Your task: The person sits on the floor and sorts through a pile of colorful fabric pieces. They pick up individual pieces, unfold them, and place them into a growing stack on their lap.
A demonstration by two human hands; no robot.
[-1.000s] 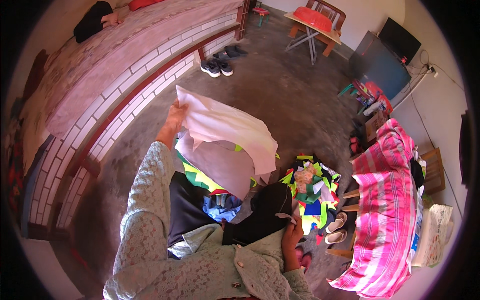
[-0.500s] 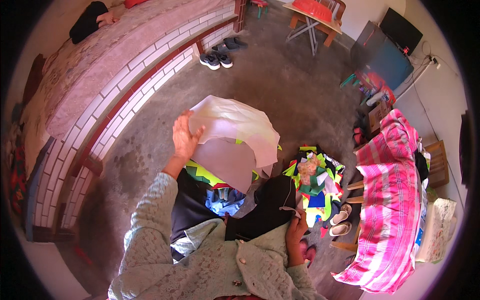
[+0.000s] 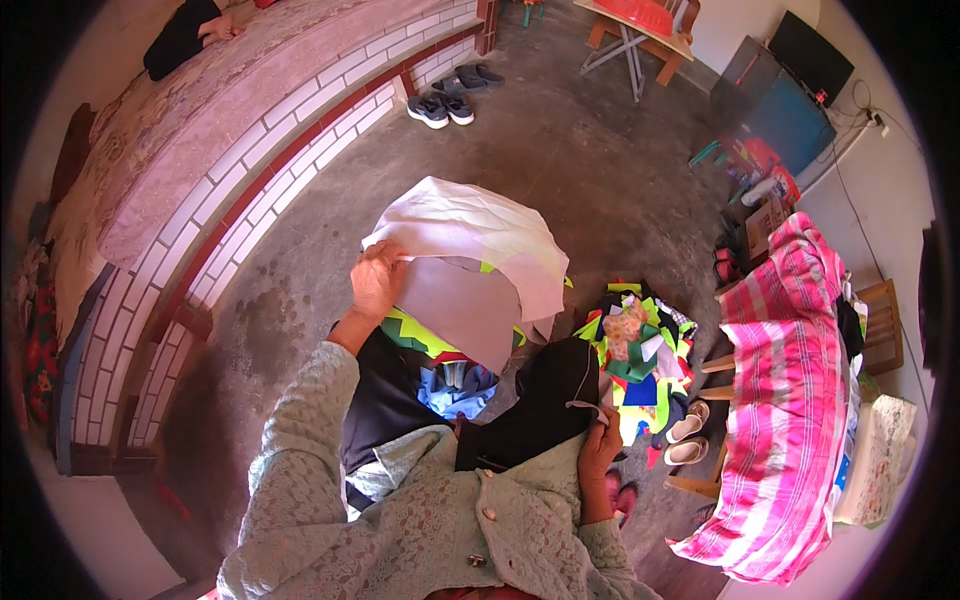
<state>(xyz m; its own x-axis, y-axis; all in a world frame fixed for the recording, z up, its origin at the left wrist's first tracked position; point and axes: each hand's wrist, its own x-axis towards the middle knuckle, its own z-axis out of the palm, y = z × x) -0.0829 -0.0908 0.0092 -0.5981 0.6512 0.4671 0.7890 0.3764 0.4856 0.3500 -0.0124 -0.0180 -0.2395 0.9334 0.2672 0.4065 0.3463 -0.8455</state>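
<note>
My left hand point(image 3: 378, 280) is closed on the near left edge of a large pale curved fabric piece point(image 3: 480, 222). Below it lies a greyish piece point(image 3: 462, 305), on top of bright yellow-green and green scraps point(image 3: 412, 332). Some blue cloth point(image 3: 455, 390) shows between my knees, under the stack. Beside my right thigh, my right hand point(image 3: 598, 445) pinches a small pale strip point(image 3: 603, 412), with a thin light thread running up from it over my black trousers point(image 3: 550, 395).
A pile of coloured cloth scraps point(image 3: 640, 350) lies on the floor to the right, near beige shoes point(image 3: 687, 437). Pink checked cloth point(image 3: 785, 400) drapes wooden furniture at right. A brick-fronted platform point(image 3: 250, 190) runs along the left; another person's hand point(image 3: 218, 28) shows on it. Dark shoes point(image 3: 440, 110) stand ahead.
My left hand, spread against the fabric's edge before, has moved down slightly and closed on it. My right hand keeps its pinch near my thigh. The whole view has shifted a little.
</note>
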